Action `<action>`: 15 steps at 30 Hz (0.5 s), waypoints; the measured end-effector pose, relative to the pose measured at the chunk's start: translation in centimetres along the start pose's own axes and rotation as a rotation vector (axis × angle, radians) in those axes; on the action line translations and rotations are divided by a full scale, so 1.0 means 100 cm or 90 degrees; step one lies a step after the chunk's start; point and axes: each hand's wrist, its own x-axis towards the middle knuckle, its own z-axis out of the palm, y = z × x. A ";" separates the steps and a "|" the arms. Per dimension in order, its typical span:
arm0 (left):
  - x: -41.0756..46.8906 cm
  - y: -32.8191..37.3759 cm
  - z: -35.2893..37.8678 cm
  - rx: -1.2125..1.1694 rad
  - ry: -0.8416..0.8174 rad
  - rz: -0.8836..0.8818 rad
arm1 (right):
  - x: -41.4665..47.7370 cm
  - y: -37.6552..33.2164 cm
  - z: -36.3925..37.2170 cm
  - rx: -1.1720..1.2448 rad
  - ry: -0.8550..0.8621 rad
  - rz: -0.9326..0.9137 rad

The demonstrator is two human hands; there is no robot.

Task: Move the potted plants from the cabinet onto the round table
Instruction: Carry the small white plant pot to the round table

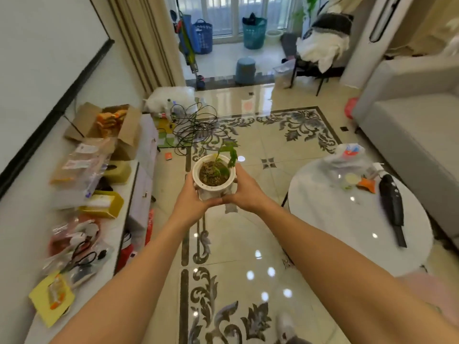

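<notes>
White potted plant (214, 177) held upright in mid-air above open patterned floor (248, 244), between cabinet (124, 194) at left and round table (347, 219) at right, touching neither. Wide clear floor lane between cabinet edge and table rim. Cabinet top crowded with cardboard box (109, 125), plastic packets and scissors (82, 256). Near part of table top bare; plastic bag (347, 155) and dark handheld device (392, 202) toward far and right rim. Both arms outstretched; left hand (190, 202) and right hand (244, 192) cupped around pot sides, gripping it
</notes>
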 end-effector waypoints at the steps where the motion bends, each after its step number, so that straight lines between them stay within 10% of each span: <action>1: 0.010 0.006 0.023 0.003 -0.025 0.006 | -0.004 0.011 -0.022 0.000 0.015 0.017; 15: 0.132 0.021 0.357 0.033 -0.231 0.037 | -0.025 0.245 -0.276 -0.007 0.182 0.207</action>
